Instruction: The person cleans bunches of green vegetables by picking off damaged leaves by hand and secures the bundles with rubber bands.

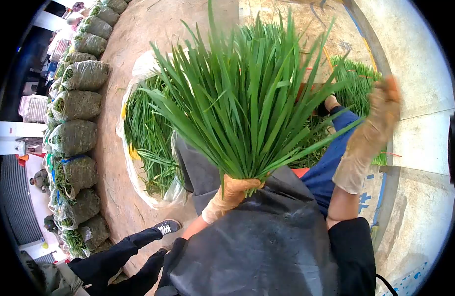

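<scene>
In the head view, my gloved left hand (240, 187) is closed round the lower end of a large bunch of chives (252, 108), whose flat green leaves fan upward and outward in front of my dark apron (257, 237). My right hand (375, 123), in a pale glove with orange at the fingertips, is raised at the right, apart from the bunch. Its fingers are blurred, and no held thing can be made out. Just left of it, behind the leaf tips, lie more chives (353, 79), with thin red bands across them.
An open clear plastic bag (126, 143) of loose greens lies on the floor to the left. Several stuffed sacks (77, 103) of greens stand in a row beyond it. A person in dark trousers (134, 251) is at lower left. A pale wall (424, 98) rises at the right.
</scene>
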A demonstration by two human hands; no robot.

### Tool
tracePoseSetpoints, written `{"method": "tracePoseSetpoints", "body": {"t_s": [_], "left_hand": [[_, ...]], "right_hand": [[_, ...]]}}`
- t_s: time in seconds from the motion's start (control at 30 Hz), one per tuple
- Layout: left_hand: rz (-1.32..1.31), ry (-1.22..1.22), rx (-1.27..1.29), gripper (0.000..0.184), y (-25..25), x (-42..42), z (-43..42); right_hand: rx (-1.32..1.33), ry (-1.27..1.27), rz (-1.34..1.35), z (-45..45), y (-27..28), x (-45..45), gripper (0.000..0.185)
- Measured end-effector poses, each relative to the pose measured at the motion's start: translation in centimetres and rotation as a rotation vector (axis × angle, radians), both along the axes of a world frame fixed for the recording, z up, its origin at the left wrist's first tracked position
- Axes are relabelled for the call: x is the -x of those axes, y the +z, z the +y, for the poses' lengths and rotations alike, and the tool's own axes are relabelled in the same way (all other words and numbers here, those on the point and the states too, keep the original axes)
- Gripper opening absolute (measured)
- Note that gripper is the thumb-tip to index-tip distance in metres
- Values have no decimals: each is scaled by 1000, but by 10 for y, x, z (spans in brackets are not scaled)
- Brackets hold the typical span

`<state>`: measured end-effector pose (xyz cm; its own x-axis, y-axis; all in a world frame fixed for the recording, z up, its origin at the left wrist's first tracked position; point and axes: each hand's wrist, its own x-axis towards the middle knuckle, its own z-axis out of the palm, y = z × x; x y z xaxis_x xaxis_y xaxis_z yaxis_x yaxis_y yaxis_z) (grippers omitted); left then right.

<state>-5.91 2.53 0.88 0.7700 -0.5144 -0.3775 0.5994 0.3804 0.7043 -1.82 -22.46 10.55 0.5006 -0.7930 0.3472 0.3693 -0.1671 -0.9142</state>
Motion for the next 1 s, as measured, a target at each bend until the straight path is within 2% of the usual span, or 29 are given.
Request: {"method": "tracePoseSetpoints", "body": {"t_s": [0.1, 0.13, 0.2, 0.27, 0.33, 0.43, 0.5, 0.63, 0.77, 0.97, 1.0], "left_hand": [[-46, -74, -33, 52, -4, -1, 5], [-74, -108, -58, 50, -4, -1, 6], [-62, -97, -47, 51, -5, 1, 6], [-33, -51, -24, 54, -5, 4, 8], [27, -37, 25, 70, -3, 6, 9], [21, -38, 85, 73, -5, 9, 13], [16, -65, 112, 74, -6, 8, 14], [32, -128, 208, 77, -7, 4, 15], [41, -132, 138, 80, 0, 3, 12], [96, -100, 200, 80, 0, 5, 13], [81, -93, 206, 88, -3, 6, 15]], "right_hand": [[528, -70, -212, 29, 37, 24, 35], [705, 77, -167, 45, 38, 24, 35], [1042, 754, -100, 73, 28, 7, 29], [984, 643, 5, 76, 5, -9, 30], [807, 514, 68, 70, 1, -10, 28], [821, 513, 84, 67, -6, -11, 26], [938, 510, 111, 66, -2, -11, 30], [917, 543, 59, 64, 7, -12, 34], [963, 541, 127, 64, 11, -14, 36], [1036, 571, 221, 66, 11, -14, 38], [1053, 578, 242, 67, 11, -14, 38]]}}
